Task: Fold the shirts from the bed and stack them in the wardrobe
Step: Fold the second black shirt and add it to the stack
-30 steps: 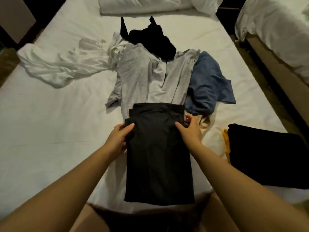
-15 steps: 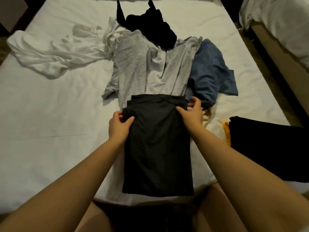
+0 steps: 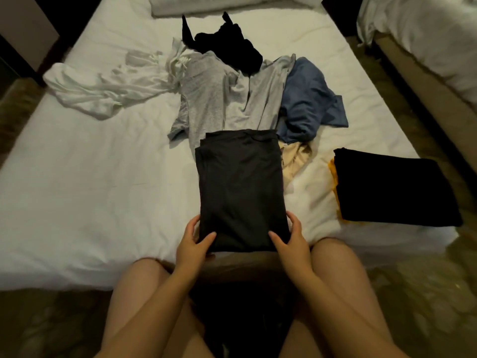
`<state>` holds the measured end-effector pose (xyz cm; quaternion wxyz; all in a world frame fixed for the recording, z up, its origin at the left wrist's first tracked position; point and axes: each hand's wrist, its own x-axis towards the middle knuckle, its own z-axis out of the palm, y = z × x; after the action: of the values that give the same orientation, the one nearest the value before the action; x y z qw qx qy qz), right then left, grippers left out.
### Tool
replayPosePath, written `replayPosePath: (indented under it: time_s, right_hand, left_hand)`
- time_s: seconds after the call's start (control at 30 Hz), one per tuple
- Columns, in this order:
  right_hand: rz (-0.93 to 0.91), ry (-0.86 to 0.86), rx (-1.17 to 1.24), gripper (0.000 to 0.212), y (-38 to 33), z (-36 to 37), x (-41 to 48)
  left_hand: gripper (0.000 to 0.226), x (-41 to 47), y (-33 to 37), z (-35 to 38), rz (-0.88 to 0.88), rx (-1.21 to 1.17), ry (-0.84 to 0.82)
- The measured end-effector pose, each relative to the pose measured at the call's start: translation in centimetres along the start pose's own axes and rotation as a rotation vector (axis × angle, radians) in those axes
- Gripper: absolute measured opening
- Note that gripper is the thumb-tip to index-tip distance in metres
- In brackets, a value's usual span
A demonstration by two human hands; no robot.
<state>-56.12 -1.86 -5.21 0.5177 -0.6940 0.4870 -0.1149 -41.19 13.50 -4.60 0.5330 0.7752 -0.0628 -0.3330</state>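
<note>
Head view, what lies on the white bed (image 3: 77, 177)?
— A dark grey shirt (image 3: 240, 187), folded, at the near edge, its far end over a light grey shirt (image 3: 219, 99).
— And the hands?
— The left hand (image 3: 192, 244) and right hand (image 3: 291, 241) pinch its near corners, thumbs on top.

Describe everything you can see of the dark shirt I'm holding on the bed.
The dark grey shirt is folded into a long, narrow rectangle of soft, matte fabric, lying flat on the white bed near its edge. Its far end overlaps the light grey shirt. The left hand and right hand pinch its near corners, thumbs on top.
</note>
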Motion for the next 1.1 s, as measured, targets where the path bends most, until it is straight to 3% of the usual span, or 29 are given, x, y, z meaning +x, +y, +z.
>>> replayPosePath:
  time_s: [0.17, 0.3, 0.43, 0.73, 0.97, 1.1]
  right_hand:
    - [-0.074, -0.03, 0.028, 0.048, 0.0, -1.8, -2.3]
    - [-0.087, -0.029, 0.006, 0.026, -1.4, -2.8, -3.2]
    - [-0.088, -0.035, 0.026, 0.026, -2.8, -4.5, -5.5]
    - [-0.087, -0.083, 0.149, 0.025, -2.3, -6.9, -11.8]
    - [-0.017, -0.117, 0.272, 0.015, 0.4, -6.0, -14.2]
    - [-0.107, -0.17, 0.208, 0.022, -1.5, -6.9, -15.2]
  left_hand:
    - [0.048, -2.5, 0.4, -0.3, 0.038, -0.044, 0.009]
    - [0.023, -3.7, 1.6, -0.7, 0.11, -0.006, -0.041]
    - [0.017, -5.1, 2.2, -1.7, 0.074, -0.022, -0.06]
    - [0.032, -12.3, 1.5, -3.9, 0.18, 0.066, -0.168]
    - [0.049, -14.5, -1.8, -5.3, 0.151, 0.177, -0.283]
    - [0.042, -13.7, -1.7, -4.9, 0.244, 0.19, -0.16]
